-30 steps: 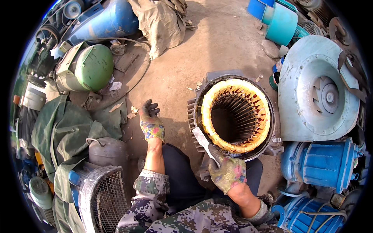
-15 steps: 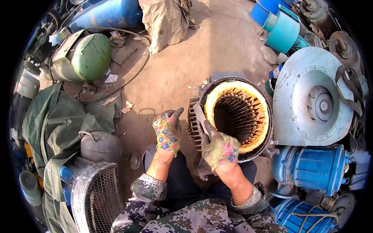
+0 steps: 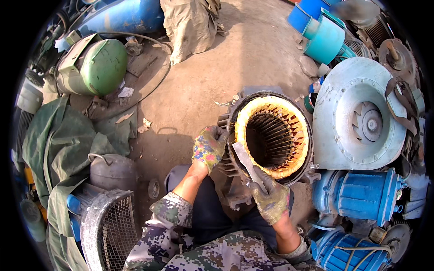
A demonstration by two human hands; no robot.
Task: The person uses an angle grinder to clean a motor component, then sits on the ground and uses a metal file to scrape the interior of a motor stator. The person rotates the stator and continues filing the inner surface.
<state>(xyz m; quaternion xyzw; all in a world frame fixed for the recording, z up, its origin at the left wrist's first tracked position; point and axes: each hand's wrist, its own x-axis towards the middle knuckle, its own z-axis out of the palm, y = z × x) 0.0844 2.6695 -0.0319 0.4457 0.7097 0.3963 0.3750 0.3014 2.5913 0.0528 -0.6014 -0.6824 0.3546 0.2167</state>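
An electric motor stator (image 3: 231, 162) stands upright between my knees, its ribbed metal housing around a ring of yellow-wrapped windings (image 3: 296, 167) and a dark open bore. In my right hand (image 3: 272, 198) is a flat grey metal scraper (image 3: 245, 158); its wide end lies over the left part of the rim, by the windings. My left hand (image 3: 209, 147), in a flowered glove with dark fingertips, is closed beside the housing's left fins. Whatever its curled fingers may hold is hidden.
On the right are a grey blower housing (image 3: 327, 113), blue motors (image 3: 361, 194) and a teal cylinder (image 3: 325, 43). At the left lie a green tank (image 3: 104, 67), a dark green tarp (image 3: 63, 144) and a mesh-fronted guard (image 3: 120, 226). A beige cloth (image 3: 190, 27) sits ahead on the dirt floor.
My left hand has moved right to the housing, its fingers now curled. The right hand has drawn back toward me with the scraper, whose tip has come down along the rim.
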